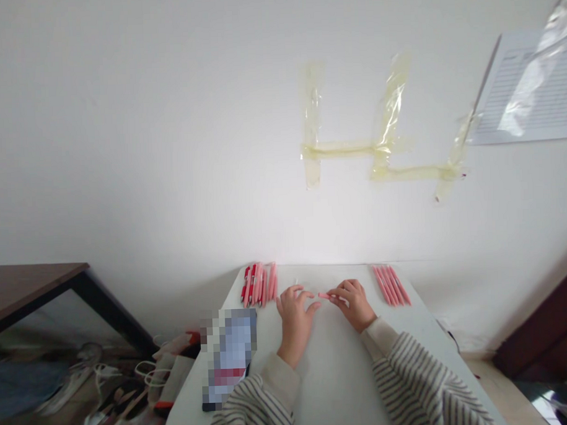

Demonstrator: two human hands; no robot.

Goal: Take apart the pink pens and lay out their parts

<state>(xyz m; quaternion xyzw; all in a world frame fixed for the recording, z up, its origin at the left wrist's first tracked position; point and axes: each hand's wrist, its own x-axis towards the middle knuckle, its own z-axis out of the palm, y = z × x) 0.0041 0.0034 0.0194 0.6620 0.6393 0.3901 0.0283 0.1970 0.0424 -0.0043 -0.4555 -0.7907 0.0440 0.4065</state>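
Observation:
Over the middle of the white table, my right hand point(354, 302) pinches a short pink pen piece point(323, 295), most of it hidden by the fingers. Its pink end points left, towards my left hand point(296, 317). That hand has thumb and fingers apart, with a gap between the fingertips and the pink end, and I see nothing in it. Behind the left fingers lies a small, clear or whitish thing point(296, 281), too small to make out. Pink and red pens point(259, 284) lie in a bunch at the back left. Several pink pens point(391, 285) rest side by side at the back right.
A phone point(235, 357), its screen blurred out, lies at the left edge of the white table point(338, 384). The wall point(169, 148) stands right behind the table. Bags and clutter point(126, 385) fill the floor at left, below a brown desk point(35, 286).

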